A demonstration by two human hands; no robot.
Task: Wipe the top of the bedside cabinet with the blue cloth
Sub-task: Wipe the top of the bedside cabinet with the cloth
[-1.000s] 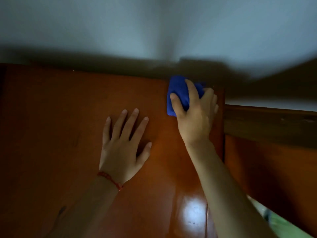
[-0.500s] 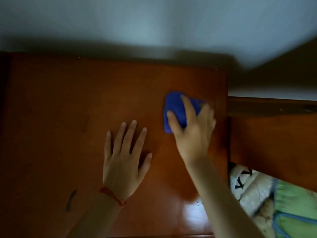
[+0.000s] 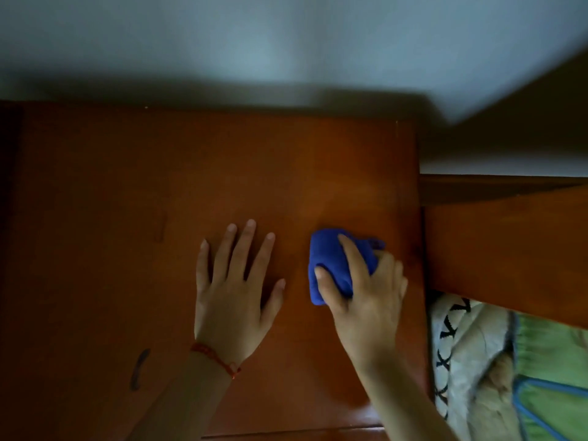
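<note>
With the right hand (image 3: 366,297) clamped on the bunched blue cloth (image 3: 331,265) and the left hand (image 3: 234,288) splayed flat (empty), press evenly across the glossy reddish-brown wooden cabinet top (image 3: 127,202), overlapping strokes.

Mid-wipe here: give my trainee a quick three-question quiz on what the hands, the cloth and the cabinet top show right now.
1. True or false: the left hand lies flat, fingers spread, on the cabinet top and holds nothing.
2. What does the right hand grip? A) a white sponge B) the blue cloth C) a spray bottle
3. Which wrist wears the red string bracelet?

Key
1. True.
2. B; the bunched cloth is pressed onto the wood near the right edge.
3. The left wrist.
</note>
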